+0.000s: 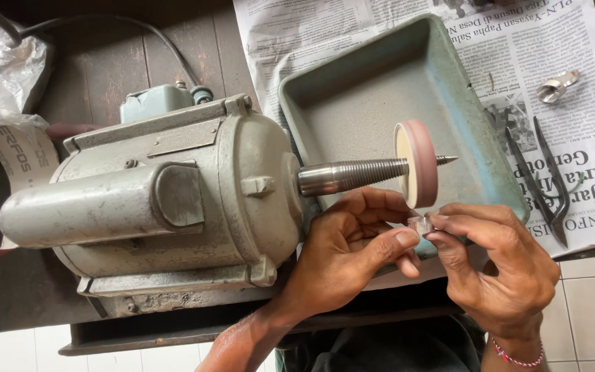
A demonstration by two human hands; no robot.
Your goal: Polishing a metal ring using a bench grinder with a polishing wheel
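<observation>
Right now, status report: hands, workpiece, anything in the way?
Both hands, left hand and right hand, pinch a small ring. Ring sits just below the pink wheel. Nothing between them.

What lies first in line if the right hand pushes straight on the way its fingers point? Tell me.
Probably the pink polishing wheel on the threaded spindle: the right hand points up-left at its lower edge, pinching a small ring-like piece. Depth is unclear.

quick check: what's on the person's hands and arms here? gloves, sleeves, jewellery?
Both hands are bare: no gloves and no rings in view. The left hand joins a bare forearm with no sleeve showing as far as the picture's bottom edge. The right hand has a thin pink-red beaded bracelet around the wrist. No watch and no tape on either. Nails are short.
</observation>
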